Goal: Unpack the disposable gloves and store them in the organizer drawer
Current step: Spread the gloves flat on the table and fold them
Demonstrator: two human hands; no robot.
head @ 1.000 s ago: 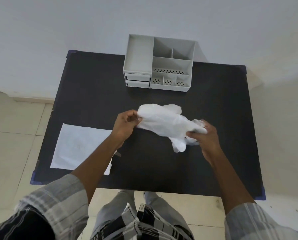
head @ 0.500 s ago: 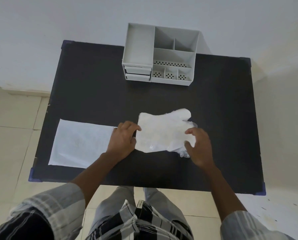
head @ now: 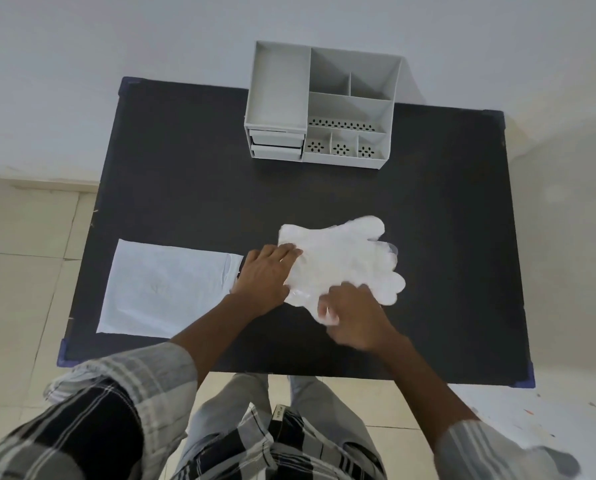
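Fingers [head: 287, 252] of both hands lie extended, pressing the gloves [head: 341, 261] flat on the worktop [head: 192, 188]; left hand [head: 263, 275] at their left edge, right hand [head: 353, 317] at their near edge.

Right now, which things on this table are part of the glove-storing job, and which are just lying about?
Part of the job:
- disposable gloves, flat under left hand and right hand
- organizer, its drawers shut
- flat white packet, probably the gloves' empty wrapper

Lying about:
- nothing else on the black table

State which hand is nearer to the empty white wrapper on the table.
Left. The left hand rests beside the wrapper's right edge; the right hand is farther right, on the gloves.
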